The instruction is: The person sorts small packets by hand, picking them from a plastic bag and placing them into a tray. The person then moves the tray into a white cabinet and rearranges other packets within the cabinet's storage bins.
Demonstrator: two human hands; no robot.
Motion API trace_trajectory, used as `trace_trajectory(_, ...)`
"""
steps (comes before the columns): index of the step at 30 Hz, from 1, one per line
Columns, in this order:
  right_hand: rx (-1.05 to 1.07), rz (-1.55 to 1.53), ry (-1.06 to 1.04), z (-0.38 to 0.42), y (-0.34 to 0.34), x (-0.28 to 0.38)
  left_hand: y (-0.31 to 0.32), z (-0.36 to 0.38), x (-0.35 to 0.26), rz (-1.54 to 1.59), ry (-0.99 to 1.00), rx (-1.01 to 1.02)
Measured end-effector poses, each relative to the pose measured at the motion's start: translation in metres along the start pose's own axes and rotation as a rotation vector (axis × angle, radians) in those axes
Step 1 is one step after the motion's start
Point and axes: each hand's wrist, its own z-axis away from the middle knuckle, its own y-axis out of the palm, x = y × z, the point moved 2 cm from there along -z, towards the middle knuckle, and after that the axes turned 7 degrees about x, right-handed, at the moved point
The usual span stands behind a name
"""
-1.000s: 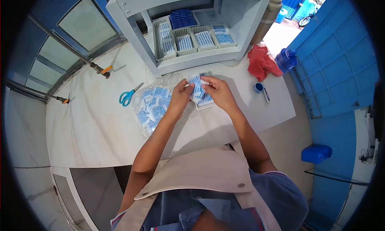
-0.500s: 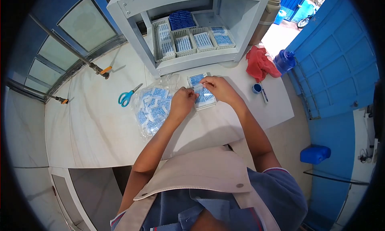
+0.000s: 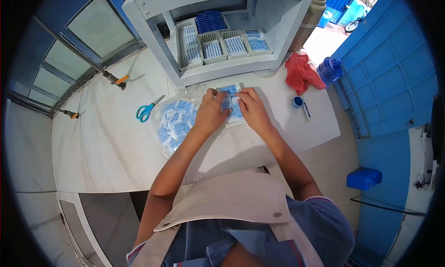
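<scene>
A small white tray (image 3: 236,122) lies on the pale counter in front of the shelf unit, filled with blue-and-white sachets (image 3: 229,89). My left hand (image 3: 210,113) and my right hand (image 3: 251,108) both lie over the tray, fingertips pinching and pressing a row of sachets down into it. The hands hide most of the tray. Just left of my left hand lies a clear plastic bag (image 3: 175,123) holding several loose sachets of the same kind.
Teal-handled scissors (image 3: 146,111) lie left of the bag. The grey shelf unit (image 3: 160,49) behind holds white baskets (image 3: 213,49) of sachets. To the right are a red cloth (image 3: 302,72), a blue bottle (image 3: 330,68), a blue cap (image 3: 299,101) and a pen (image 3: 307,108).
A second ago both hands held a bunch of sachets above the tray. They have since lowered it, and now rest flat on the sachets inside the tray.
</scene>
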Motion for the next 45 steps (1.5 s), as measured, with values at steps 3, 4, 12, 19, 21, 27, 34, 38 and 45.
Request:
trace_trajectory(3, -0.152, 0.047, 0.000, 0.005, 0.007, 0.003, 0.000, -0.001, 0.002, 0.120, -0.053, -0.080)
trace_trajectory(4, -0.160, 0.103, 0.008, 0.005, 0.008, 0.005, 0.000, -0.002, 0.003, 0.043, -0.019, -0.059)
trace_trajectory(12, -0.033, 0.417, -0.067, 0.014, 0.000, 0.013, -0.005, 0.000, -0.001, -0.099, 0.009, -0.132)
trace_trajectory(19, 0.019, 0.383, -0.194, 0.033, -0.008, 0.021, -0.009, 0.005, -0.004, -0.181, 0.045, -0.123)
trace_trajectory(21, 0.039, 0.381, -0.203, 0.036, -0.012, 0.019, -0.008, 0.004, -0.002, -0.184, 0.045, -0.109)
trace_trajectory(27, 0.223, 0.441, -0.237, 0.032, -0.018, 0.017, -0.011, 0.008, -0.009, -0.182, 0.035, -0.148)
trace_trajectory(34, 0.246, 0.326, -0.259, 0.028, -0.014, 0.020, -0.007, 0.028, -0.014, -0.221, 0.125, -0.046)
trace_trajectory(38, 0.337, 0.429, -0.317, 0.031, -0.007, 0.027, -0.023, 0.043, -0.015, -0.141, 0.195, -0.146)
trace_trajectory(45, 0.376, 0.368, -0.246, 0.021, -0.001, 0.035, -0.084, 0.089, 0.081, 0.278, -0.492, 0.000)
